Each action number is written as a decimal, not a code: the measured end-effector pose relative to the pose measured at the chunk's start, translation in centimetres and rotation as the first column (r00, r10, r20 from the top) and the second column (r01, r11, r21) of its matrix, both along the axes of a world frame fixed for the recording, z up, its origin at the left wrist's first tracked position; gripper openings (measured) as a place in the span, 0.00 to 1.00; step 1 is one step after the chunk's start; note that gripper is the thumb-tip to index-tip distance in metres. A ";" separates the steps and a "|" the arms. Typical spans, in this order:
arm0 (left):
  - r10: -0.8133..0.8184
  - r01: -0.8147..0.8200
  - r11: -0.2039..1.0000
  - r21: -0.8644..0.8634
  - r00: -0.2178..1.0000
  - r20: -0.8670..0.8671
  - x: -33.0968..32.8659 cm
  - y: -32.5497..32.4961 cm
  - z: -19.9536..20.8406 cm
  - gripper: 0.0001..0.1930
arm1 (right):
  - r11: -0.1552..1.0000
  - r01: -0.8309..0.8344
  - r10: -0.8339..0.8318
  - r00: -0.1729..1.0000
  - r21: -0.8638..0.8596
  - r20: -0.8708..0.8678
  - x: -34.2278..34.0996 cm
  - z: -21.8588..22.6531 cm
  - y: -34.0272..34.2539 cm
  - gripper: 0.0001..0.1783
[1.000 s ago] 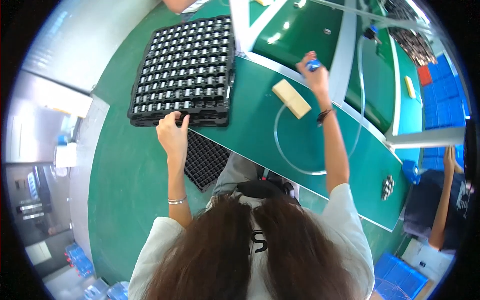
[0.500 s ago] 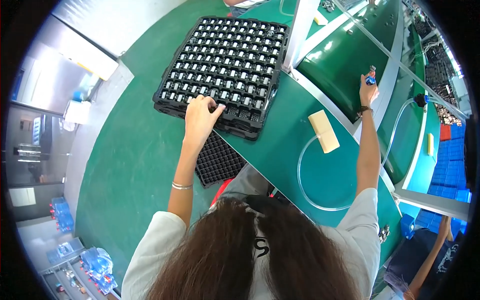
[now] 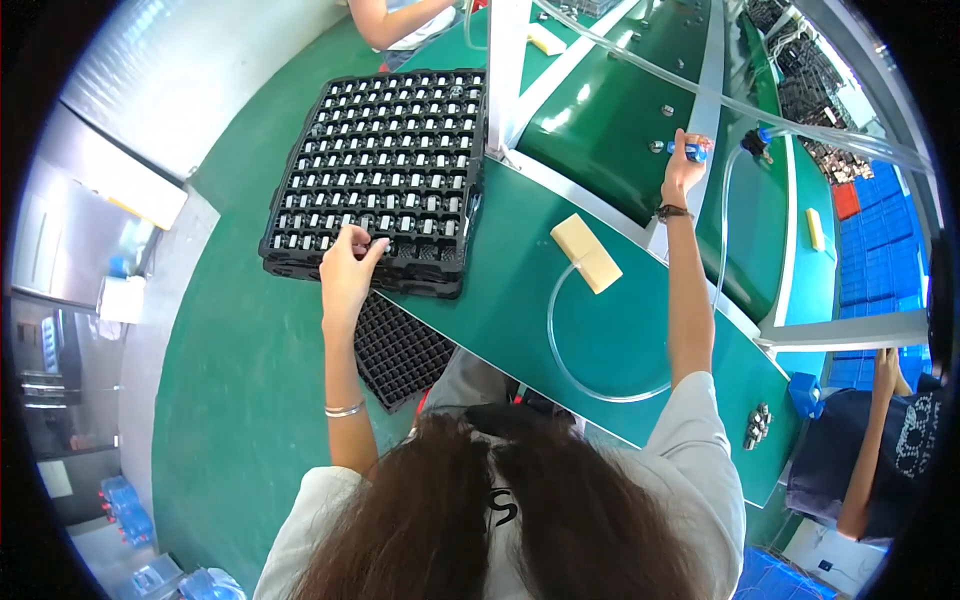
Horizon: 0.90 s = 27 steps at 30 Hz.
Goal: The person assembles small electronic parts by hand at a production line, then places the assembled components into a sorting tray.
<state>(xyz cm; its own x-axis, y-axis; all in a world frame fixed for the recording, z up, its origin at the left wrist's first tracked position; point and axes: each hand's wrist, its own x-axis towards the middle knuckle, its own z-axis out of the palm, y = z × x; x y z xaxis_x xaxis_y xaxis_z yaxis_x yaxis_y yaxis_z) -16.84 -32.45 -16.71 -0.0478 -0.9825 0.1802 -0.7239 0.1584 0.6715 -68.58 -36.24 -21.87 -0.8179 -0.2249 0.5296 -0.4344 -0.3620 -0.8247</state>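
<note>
My left hand (image 3: pixel 347 268) is at the near edge of a black tray (image 3: pixel 270 262) with rows of small metal parts standing in its pockets. Its thumb and fingertips are drawn together over the front row; what they hold, if anything, is too small to make out. Over the green conveyor belt (image 3: pixel 590 120), my right hand (image 3: pixel 683 172) is closed around a small blue object (image 3: pixel 697 151) with orange-red on it, whose kind I cannot tell. Just left of those fingers is a small metal part (image 3: pixel 656 147); whether it is touched is unclear.
A yellow foam block (image 3: pixel 586 253) with a clear hose lies on the green table (image 3: pixel 500 270). A white post (image 3: pixel 508 75) rises beside the tray. Another black tray (image 3: pixel 400 350) sits lower down. Metal parts (image 3: pixel 758 427) are heaped at right. Co-workers' arms (image 3: pixel 400 22) show at top and right.
The whole view has shifted, so the tray and table appear further left. My right hand has turned, tipping the blue object sideways. My left hand stays at the tray's near edge.
</note>
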 end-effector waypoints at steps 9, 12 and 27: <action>-0.072 0.080 0.996 -0.033 0.980 0.186 0.5 -1.9 -0.6 0.13 | 0.958 -0.243 0.279 0.912 -0.154 0.300 10.4 1.8 11.2 0.12; -0.082 0.082 0.997 0.005 0.996 -0.031 1.9 -2.6 -1.6 0.16 | 0.870 -0.451 0.490 0.757 -0.198 0.433 15.0 2.5 14.6 0.11; 0.181 0.849 0.507 0.147 0.062 -0.981 -9.1 12.1 1.6 0.15 | 0.720 -0.587 0.660 0.419 -0.369 0.623 28.9 6.6 24.0 0.17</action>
